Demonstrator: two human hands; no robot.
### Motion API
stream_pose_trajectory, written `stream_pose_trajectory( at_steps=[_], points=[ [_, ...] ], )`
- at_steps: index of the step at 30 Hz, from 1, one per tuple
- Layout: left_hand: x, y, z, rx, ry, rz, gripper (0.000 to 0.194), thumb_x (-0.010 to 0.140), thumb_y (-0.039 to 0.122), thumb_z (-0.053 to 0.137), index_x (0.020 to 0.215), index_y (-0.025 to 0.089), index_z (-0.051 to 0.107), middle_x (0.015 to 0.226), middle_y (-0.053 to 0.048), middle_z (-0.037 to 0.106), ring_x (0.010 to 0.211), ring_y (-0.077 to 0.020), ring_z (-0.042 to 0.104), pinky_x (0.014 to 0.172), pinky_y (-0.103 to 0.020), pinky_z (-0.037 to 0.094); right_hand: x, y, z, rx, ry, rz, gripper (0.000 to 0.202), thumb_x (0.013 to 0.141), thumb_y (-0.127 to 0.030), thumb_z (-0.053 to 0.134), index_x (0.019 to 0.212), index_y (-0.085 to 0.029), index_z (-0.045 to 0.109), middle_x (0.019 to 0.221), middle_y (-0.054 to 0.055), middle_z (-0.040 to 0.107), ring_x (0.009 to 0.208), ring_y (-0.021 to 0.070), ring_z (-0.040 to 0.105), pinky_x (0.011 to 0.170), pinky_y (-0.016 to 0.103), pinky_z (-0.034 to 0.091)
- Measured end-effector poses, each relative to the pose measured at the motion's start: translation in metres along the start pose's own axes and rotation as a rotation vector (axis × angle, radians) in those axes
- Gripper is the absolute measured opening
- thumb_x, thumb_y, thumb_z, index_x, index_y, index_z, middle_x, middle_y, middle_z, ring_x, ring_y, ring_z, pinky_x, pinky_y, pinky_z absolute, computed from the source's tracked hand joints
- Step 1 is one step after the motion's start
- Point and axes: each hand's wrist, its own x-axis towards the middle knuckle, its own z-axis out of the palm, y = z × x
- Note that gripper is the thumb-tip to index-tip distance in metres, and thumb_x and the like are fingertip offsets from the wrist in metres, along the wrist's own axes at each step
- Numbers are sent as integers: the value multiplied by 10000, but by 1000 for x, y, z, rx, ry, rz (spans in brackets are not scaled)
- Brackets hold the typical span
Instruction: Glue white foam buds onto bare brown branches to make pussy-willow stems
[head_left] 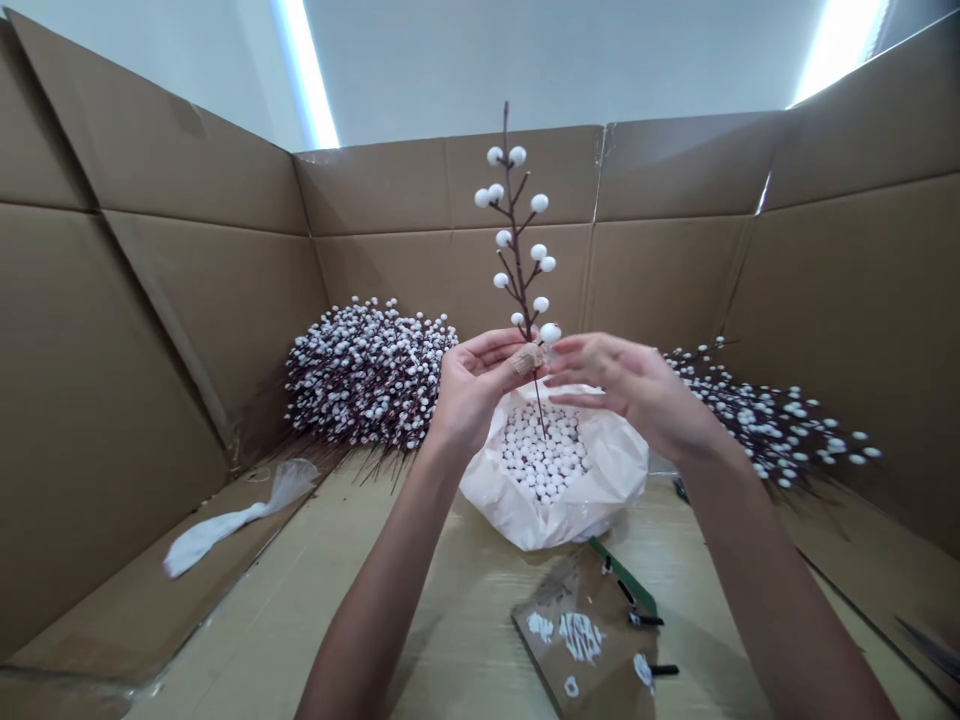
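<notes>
My left hand (487, 380) is closed around the lower stem of a brown artificial berry branch (517, 225), held upright. White berries sit on the tips of many twigs; a few tips look bare. Tan tape or a bandage covers the left thumb. At the branch's lower right, my right hand (622, 385) has its fingertips at a white berry (550, 333) and seems to pinch it; slight blur hides the exact contact. Beneath both hands, an open white plastic bag (517, 520) is full of loose white berries (544, 465). The stem's lower end hangs over it.
Finished-looking berry branches are heaped at the left (367, 375) and right (780, 425). A cardboard piece (555, 650) with white smears and a green strip (626, 578) lies in front. A crumpled white plastic bag (225, 530) lies left. Cardboard walls (375, 190) surround the table.
</notes>
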Motion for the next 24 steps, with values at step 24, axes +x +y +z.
stream_pose_trajectory(
  at_steps=[24],
  points=[
    [-1, 38, -22, 295, 51, 145, 377, 646, 217, 782, 1006, 190, 676, 1000, -60, 693, 883, -171, 669, 774, -271, 537, 4, 42, 46, -236, -80, 238, 313, 689, -422, 744, 692, -114, 694, 642, 65, 668, 613, 149, 631, 607, 269, 524]
  ],
)
